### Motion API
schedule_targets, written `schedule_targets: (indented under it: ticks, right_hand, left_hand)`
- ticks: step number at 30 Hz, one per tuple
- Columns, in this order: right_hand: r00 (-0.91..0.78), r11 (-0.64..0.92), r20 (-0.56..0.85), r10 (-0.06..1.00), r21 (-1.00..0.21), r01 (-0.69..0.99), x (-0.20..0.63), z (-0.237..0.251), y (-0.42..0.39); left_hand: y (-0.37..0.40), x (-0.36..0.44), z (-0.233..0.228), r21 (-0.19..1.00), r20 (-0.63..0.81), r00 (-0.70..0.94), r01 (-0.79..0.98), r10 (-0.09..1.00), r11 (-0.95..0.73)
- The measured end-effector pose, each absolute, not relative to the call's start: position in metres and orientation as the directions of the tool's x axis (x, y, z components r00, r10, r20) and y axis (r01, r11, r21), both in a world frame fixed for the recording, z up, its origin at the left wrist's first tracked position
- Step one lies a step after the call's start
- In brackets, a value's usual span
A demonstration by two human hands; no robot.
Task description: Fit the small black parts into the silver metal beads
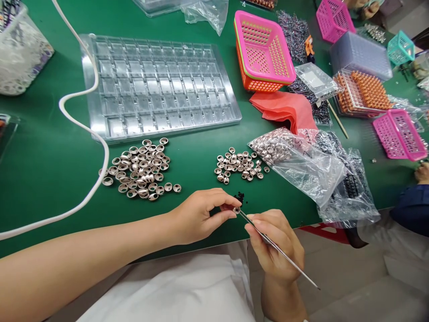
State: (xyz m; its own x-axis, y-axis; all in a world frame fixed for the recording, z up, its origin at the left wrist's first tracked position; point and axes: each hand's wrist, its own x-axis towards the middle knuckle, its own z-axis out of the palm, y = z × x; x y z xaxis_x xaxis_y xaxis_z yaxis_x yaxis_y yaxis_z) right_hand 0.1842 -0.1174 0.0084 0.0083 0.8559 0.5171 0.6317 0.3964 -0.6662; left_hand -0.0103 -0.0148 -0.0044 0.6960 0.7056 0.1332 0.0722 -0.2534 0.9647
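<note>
**Small metal ring pinched at the table's near edge, tweezers at its rim**

Green matting covers the work table, crowded with parts. At far left a white cable loops across it, just beside a clear plastic compartment tray that lies flat. Below the tray sits a big heap of metal rings; a smaller heap lies to its right.

Near the table's front edge, the left hand has thumb and fingertips pressed together on a single small metal ring, held just above a little clump of black bits. The right hand pinches slim metal tweezers between thumb and forefinger, the tip touching the ring.

The ring looks light, stiff and smooth, so likely slippery; a grip across its outer rim, as here, seems safest, leaving the opening free.

Further right lie clear bags of parts, a pink cloth, a pink basket stacked in an orange one, and a rack of copper-coloured pieces. Another person's sleeve shows at the right edge.
</note>
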Motion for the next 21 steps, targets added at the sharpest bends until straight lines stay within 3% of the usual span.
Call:
schedule_targets:
  ticks: [21]
  right_hand:
    - [0.030,0.397,0.514,0.857,-0.696,0.599,0.1855,0.0059,-0.1184]
  left_hand:
    - [-0.0151,-0.0108,-0.0047,0.971,0.099,0.705,0.086,0.703,-0.222]
